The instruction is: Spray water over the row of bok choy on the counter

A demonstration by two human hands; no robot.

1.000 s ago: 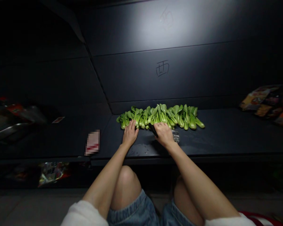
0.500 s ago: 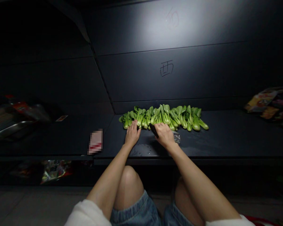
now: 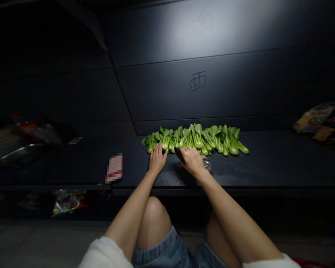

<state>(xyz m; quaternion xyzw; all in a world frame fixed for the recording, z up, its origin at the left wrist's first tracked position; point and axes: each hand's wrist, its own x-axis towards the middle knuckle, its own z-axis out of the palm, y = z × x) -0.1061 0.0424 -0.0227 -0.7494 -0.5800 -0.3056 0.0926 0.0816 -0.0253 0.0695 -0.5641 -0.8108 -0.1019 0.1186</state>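
A row of green bok choy [image 3: 197, 137] lies along the back of a dark shelf, leaves toward the back panel and pale stems toward me. My left hand [image 3: 157, 159] rests with stretched fingers against the stems near the row's left end. In front of the middle of the row, my right hand [image 3: 194, 160] is wrapped round what looks like a spray bottle [image 3: 207, 163]. Its black part sticks out left of my fingers, and a clear, shiny part shows right of my wrist. The rest of it is hidden by the hand.
Water drops dot the shelf [image 3: 240, 171] near its front edge. A blurred-out pinkish packet [image 3: 114, 168] and a small card [image 3: 75, 140] lie to the left, beyond them a metal tray [image 3: 22, 152]. Colourful packs [image 3: 322, 123] stand at the right. Another packet [image 3: 68, 201] lies on the lower shelf.
My right hand with the bottle has shifted slightly left. The left hand stays on the stems, and the whole view has drifted a little.
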